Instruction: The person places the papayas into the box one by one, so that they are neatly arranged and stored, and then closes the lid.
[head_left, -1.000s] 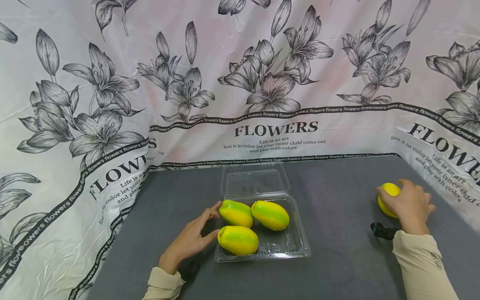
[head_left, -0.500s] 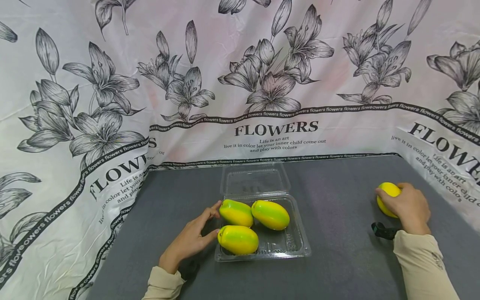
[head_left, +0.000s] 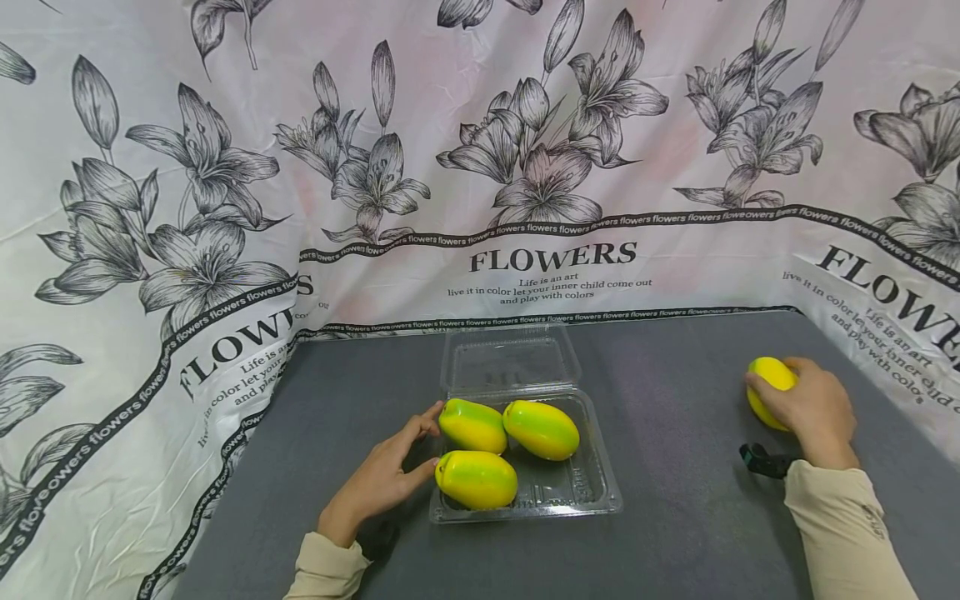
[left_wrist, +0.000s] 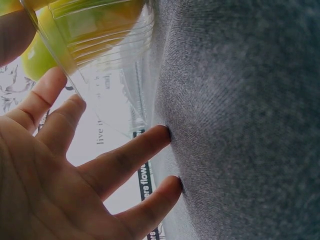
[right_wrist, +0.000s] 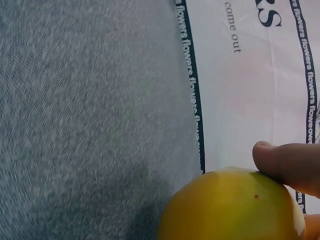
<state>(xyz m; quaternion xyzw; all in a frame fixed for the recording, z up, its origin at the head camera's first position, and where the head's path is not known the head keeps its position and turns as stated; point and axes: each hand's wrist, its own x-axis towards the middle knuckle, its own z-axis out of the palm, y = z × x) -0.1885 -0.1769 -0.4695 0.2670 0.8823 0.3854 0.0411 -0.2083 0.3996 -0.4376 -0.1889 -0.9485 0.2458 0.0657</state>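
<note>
At the right of the table, my right hand (head_left: 819, 417) grips a yellow-green oval fruit (head_left: 769, 392), mango-like in shape. In the right wrist view the thumb presses on that fruit (right_wrist: 230, 207), whose lower part is cut off by the frame. My left hand (head_left: 378, 482) lies along the left side of a clear plastic clamshell box (head_left: 558, 500), fingers spread and mostly straight. In the left wrist view two fingertips meet the box rim (left_wrist: 55, 62), while two other fingers reach down to the table cloth. Three similar fruits (head_left: 542, 430) lie inside the box.
The box's clear lid (head_left: 510, 360) is folded back, toward the rear curtain. Grey cloth (head_left: 675, 467) covers the table. A white flower-print curtain (head_left: 555, 283) bounds it at the back and on both sides.
My right hand has closed its fingers round the fruit and shifted it slightly left and away from me. The left hand, box and three fruits look unmoved.
</note>
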